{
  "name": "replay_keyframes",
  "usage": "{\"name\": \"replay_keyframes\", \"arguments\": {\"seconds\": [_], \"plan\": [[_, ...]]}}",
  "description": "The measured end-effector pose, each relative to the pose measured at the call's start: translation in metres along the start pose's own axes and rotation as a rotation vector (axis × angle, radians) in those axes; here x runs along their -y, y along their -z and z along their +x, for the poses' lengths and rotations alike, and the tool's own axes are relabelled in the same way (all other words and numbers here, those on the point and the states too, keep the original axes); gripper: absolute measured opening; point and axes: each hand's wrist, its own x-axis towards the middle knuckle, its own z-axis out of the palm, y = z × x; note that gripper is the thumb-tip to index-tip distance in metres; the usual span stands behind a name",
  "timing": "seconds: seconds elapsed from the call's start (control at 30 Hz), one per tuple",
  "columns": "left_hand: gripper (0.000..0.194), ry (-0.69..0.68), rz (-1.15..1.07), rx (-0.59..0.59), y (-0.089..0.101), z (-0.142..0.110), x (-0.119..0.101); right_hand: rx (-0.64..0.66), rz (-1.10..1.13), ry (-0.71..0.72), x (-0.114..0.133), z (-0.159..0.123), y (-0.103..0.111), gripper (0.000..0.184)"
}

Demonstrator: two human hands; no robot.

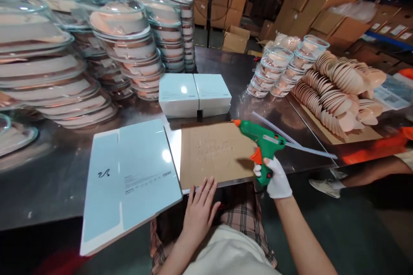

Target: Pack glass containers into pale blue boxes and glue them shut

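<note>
Right hand (276,180): a white glove is worn, and the fingers are closed around the handle of the glue gun (263,146).
Glue gun: green body, orange trigger and nozzle; it is held above the right edge of the cardboard sheet (214,154), with the nozzle pointed over the sheet's far right corner. A clear glue stick (309,150) is seen coming out of its back.
Left hand (200,206): bare, nothing is held; the fingers are spread flat on the near edge of the cardboard sheet.
Cardboard sheet: laid flat on the metal surface (48,172); small pale spots are seen on it, perhaps dried glue.
Flat carton (132,180): light blue, unfolded, placed just left of the cardboard sheet, its near corner hanging over the surface edge.
Closed boxes (195,93): two, side by side, just behind the cardboard sheet.
Stacked glass bowls (129,38): placed far left behind the cardboard sheet.
Wooden lids (338,90): laid in rows far right of it.
</note>
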Motion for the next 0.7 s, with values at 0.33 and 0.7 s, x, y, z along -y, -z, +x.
{"name": "replay_keyframes", "arguments": {"seconds": [0.33,0.7], "plan": [[0.038,-0.069,-0.166,-0.062,0.005,0.016,-0.002,0.028,-0.136,-0.069,0.010,0.001,0.044,0.041],[0.029,-0.054,-0.260,-0.140,0.009,0.028,-0.007,-0.013,-0.702,-0.037,0.007,0.007,0.058,0.042]]}}
